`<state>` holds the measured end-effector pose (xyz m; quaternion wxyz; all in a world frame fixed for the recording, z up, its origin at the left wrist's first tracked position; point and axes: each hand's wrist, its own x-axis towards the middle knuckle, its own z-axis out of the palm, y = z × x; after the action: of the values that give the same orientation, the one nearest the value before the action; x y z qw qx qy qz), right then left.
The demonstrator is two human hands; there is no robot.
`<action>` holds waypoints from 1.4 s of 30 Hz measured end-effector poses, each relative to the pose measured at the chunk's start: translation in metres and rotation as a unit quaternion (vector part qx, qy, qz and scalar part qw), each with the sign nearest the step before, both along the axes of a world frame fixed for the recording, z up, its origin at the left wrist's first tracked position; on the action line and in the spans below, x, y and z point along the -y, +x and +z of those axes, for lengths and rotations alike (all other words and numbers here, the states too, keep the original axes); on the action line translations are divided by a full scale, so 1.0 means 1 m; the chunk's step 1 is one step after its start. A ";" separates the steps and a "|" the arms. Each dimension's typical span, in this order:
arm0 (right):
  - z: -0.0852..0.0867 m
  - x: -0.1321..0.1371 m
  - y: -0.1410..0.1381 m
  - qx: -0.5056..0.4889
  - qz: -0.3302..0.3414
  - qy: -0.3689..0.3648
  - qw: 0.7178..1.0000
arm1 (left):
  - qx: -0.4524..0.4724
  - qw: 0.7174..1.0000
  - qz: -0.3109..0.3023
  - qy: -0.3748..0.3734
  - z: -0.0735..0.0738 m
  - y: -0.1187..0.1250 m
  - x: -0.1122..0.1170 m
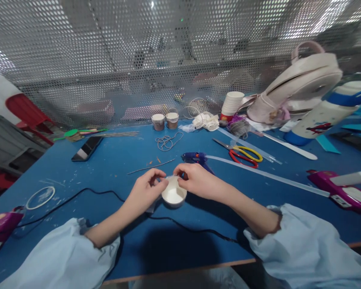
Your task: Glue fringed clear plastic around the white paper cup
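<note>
A small white paper cup (pixel 174 193), low like a cut-down one, is between my hands with its open mouth towards me. My left hand (pixel 149 186) has thumb and fingers closed at its left far rim. My right hand (pixel 195 179) pinches the right far rim, fingertips bent inward. A bit of whitish, thin material shows at the rim between the fingertips; its kind is unclear. Just beyond my right hand lies a blue glue gun (pixel 195 156) with a long clear glue stick (pixel 258 172). A thin grey cord piece (pixel 150 166) lies past my left hand.
A black cable (pixel 186 227) crosses the blue table. Scissors (pixel 243 154) lie right; a phone (pixel 87 148) lies left. Along the back are two small filled cups (pixel 158 122), stacked paper cups (pixel 233 103) and a bag (pixel 297 80). A bottle (pixel 325 116) leans at right.
</note>
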<state>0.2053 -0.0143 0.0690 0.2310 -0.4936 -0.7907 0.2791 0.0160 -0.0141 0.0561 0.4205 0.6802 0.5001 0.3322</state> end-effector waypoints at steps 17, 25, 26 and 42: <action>-0.002 0.008 -0.001 -0.010 -0.073 0.018 0.997 | -0.051 0.996 -0.001 0.079 -0.006 0.003 0.001; -0.005 0.009 -0.002 0.050 -0.038 0.090 0.994 | -0.071 0.992 -0.037 0.101 -0.010 0.006 -0.002; -0.006 0.009 -0.002 0.060 -0.030 0.109 0.992 | -0.074 0.991 -0.039 0.107 -0.010 0.006 -0.002; -0.001 0.006 0.002 0.168 0.022 0.146 0.975 | -0.073 0.991 -0.036 0.107 -0.008 0.010 -0.006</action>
<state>0.2075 -0.0207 0.0679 0.1582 -0.4765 -0.8612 0.0792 0.0260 -0.0085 0.0478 0.3192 0.7611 0.4667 0.3179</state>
